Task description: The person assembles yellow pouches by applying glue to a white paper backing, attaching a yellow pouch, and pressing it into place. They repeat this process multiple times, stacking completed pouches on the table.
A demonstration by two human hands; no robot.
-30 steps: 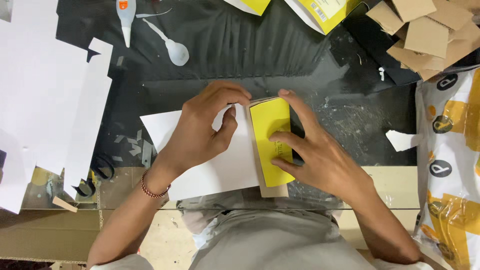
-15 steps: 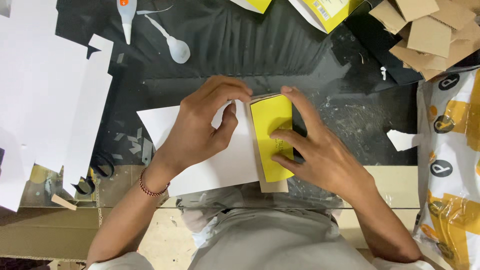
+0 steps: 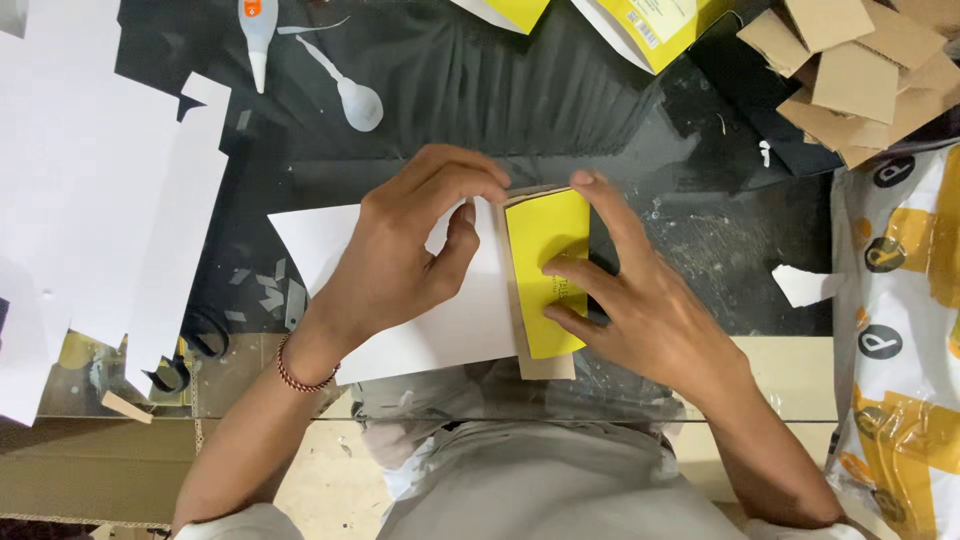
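- A yellow paper rectangle (image 3: pixel 545 270) lay on a brown cardboard strip (image 3: pixel 545 365), at the centre of a dark glass table (image 3: pixel 520 90).
- The left hand (image 3: pixel 400 260) rested on a white sheet (image 3: pixel 440 330), fingers curled, pinching the strip's top edge.
- The right hand (image 3: pixel 640 300) was spread, fingertips (image 3: pixel 555 265) pressing the yellow paper flat.
- A glue bottle (image 3: pixel 258 35) lay at the far left; cardboard pieces (image 3: pixel 850 70) were stacked far right.

A dark glass table (image 3: pixel 700 240) bears white paper sheets (image 3: pixel 90 200), cardboard pieces (image 3: pixel 850 80) and a glue bottle (image 3: pixel 257 30).
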